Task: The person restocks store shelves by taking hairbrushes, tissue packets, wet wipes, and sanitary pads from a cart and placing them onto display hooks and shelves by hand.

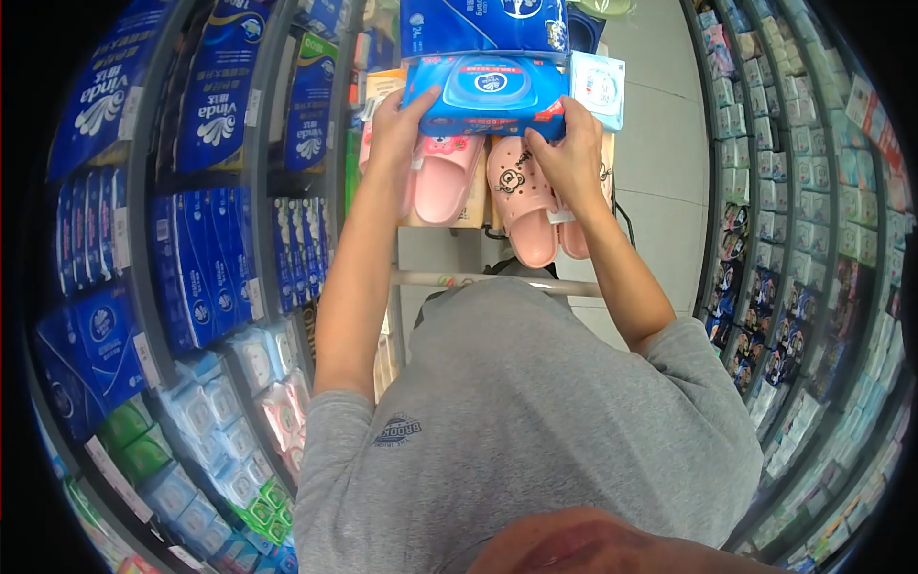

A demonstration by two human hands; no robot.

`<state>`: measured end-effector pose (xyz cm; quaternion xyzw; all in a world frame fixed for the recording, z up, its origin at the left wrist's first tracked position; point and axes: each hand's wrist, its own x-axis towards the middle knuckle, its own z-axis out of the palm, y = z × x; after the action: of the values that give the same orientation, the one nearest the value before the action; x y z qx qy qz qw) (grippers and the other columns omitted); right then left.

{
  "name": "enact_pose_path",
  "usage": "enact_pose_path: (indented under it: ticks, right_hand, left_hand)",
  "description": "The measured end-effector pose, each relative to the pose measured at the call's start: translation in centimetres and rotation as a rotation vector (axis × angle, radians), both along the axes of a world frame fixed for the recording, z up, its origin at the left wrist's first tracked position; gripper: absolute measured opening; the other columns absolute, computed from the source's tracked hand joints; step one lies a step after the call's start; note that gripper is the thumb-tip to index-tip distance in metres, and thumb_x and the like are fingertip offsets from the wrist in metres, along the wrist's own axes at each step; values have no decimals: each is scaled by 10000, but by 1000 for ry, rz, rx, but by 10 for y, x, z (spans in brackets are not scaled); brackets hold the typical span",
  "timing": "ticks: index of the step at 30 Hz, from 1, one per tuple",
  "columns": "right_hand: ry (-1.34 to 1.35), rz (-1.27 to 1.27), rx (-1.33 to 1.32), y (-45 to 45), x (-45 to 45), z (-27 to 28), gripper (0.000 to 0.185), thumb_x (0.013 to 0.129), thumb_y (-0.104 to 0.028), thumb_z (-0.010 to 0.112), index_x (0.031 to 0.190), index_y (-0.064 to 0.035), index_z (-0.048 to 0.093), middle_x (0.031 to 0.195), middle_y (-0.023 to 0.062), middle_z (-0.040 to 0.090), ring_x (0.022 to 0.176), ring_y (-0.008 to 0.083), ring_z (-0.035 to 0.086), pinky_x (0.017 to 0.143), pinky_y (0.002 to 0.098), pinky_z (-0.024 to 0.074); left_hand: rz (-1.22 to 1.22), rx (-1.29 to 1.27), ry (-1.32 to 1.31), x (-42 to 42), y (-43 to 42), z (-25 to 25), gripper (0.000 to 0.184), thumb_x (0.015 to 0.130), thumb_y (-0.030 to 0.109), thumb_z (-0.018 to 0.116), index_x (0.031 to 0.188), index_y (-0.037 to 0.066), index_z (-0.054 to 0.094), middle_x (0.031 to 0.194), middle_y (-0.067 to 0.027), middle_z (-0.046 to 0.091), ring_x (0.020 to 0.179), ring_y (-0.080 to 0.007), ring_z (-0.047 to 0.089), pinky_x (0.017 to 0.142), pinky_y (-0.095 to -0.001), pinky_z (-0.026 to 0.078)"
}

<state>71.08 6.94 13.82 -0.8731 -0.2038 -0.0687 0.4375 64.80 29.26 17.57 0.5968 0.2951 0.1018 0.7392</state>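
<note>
Both hands hold a blue pack of wipes (490, 88) level in front of me, one at each end. My left hand (404, 122) grips its left end, thumb on the top face. On the right end, my right hand (571, 143) has its fingers wrapped round the edge. Just below the pack lie pink clogs with a red trim (445, 182) on the left and pink clogs with black drawings (524, 196) on the right. Beyond it is a larger blue tissue pack (483, 27). A pale blue and white pack (597, 91) sits beside my right hand.
A cart handle (440, 279) crosses in front of my body. Shelves of blue tissue packs (215, 96) and wipes (206, 407) stand on the left. On the right, another shelf holds many small packs (765, 172). Tiled floor (660, 172) shows between cart and right shelf.
</note>
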Motion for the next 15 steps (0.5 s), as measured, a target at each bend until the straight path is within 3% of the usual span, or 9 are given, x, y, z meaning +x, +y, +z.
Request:
enact_pose_path:
  ticks: [5, 7, 10, 14, 15]
  right_hand:
    - [32, 34, 58, 1, 1, 0, 622, 703, -138, 763, 1246, 60, 536, 1221, 248, 569, 1160, 418, 475, 1011, 475, 382]
    - [93, 0, 99, 0, 2, 0, 579, 702, -128, 757, 1212, 70, 566, 1193, 251, 586, 1137, 410, 498, 989, 468, 405]
    - [185, 15, 133, -1, 5, 6, 539, 707, -126, 754, 1182, 73, 596, 1165, 247, 603, 1110, 393, 523, 963, 458, 430]
    - [158, -28, 169, 0, 2, 5, 525, 712, -129, 753, 1178, 66, 610, 1147, 237, 611, 1096, 373, 538, 951, 446, 440]
    - [166, -36, 182, 0, 1, 7, 527, 716, -132, 754, 1184, 61, 610, 1130, 227, 613, 1092, 361, 539, 949, 438, 442]
  left_hand:
    - [138, 72, -11, 9, 6, -33, 408, 887, 176, 695, 1170, -91, 571, 1017, -141, 665, 841, -163, 665, 749, -283, 538]
    - [113, 32, -43, 9, 6, -38, 624, 841, 197, 717, 1301, -147, 473, 1098, -200, 632, 959, -210, 633, 805, -299, 507]
    - [142, 13, -39, 9, 4, -37, 650, 834, 197, 723, 1319, -143, 456, 1102, -203, 630, 949, -210, 635, 793, -300, 507]
    - [203, 59, -30, 7, -6, -26, 618, 836, 197, 722, 1297, -133, 476, 1093, -200, 629, 935, -206, 634, 780, -300, 506]
    - [230, 58, -30, 6, -8, -23, 527, 852, 179, 715, 1239, -111, 505, 1054, -175, 640, 882, -194, 647, 766, -297, 522]
